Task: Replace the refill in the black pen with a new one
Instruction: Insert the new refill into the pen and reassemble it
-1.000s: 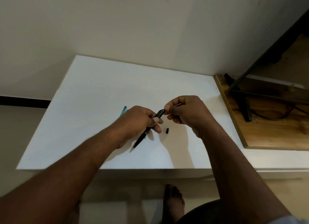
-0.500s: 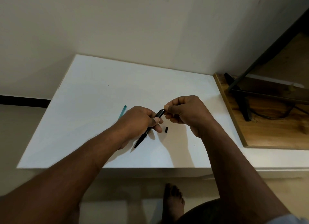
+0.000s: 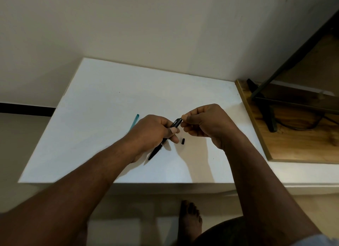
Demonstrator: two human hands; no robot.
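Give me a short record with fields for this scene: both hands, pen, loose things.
left hand: grips the pen at its middle
right hand: pinches the pen's upper end
pen: black, slanted
black piece: small, lies on the table right of the pen
teal stick: on the table, partly behind the left hand
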